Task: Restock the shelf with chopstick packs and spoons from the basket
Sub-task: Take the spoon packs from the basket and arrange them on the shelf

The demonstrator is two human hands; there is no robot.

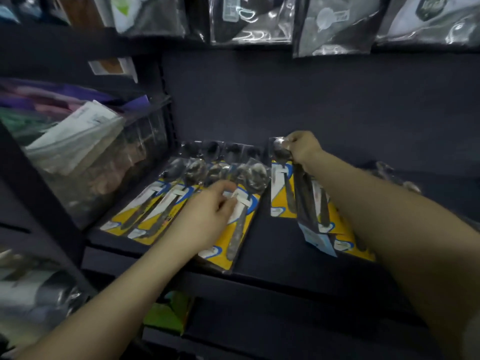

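Two hands work the dark shelf [259,245] at frame centre: left hand [207,216] pinches the fanned spoon packs [187,201]; right hand [302,149] seemingly closed on another spoon pack [281,188]. Overlapping glossy packs could slide off the front edge.

On the dark shelf [272,245], a row of steel spoons in clear packs with yellow and blue cards [166,203] lies near the left edge. The left hand [207,216] rests on the rightmost pack of this row, fingers pinching its white band. The right hand [302,148] grips the top of another spoon pack [281,188] toward the back, above more packs lying beside the forearm.
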